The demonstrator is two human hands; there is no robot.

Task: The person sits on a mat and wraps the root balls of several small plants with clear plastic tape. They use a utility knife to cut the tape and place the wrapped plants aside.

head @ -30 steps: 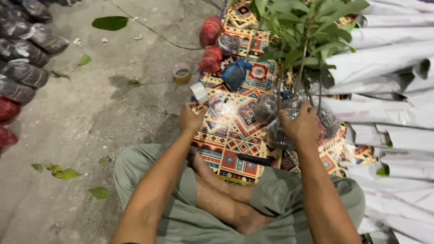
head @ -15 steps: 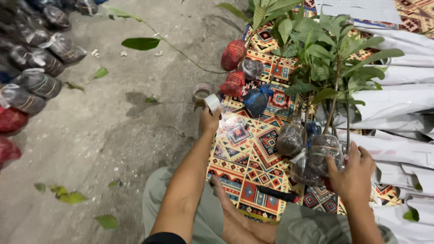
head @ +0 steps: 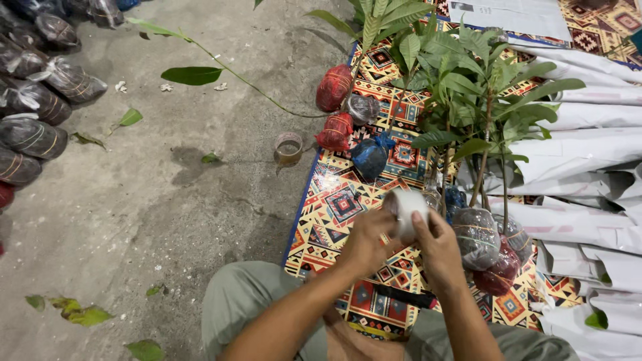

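Tape roll (head: 408, 208) is being pinched by both hands (head: 401, 237), so pulling the end slowly keeps it straight.

The hands (head: 401, 241) covered much of the white roll (head: 406, 208), so its kind could not be told. The person's legs (head: 247, 307) ran off the bottom edge. Bagged bundles (head: 30, 134) were cut by the left edge. The paper's (head: 511, 15) print was too small to make out.

White tape roll (head: 408, 208), multicoloured geometric mat (head: 341, 200), red bags (head: 333, 87)
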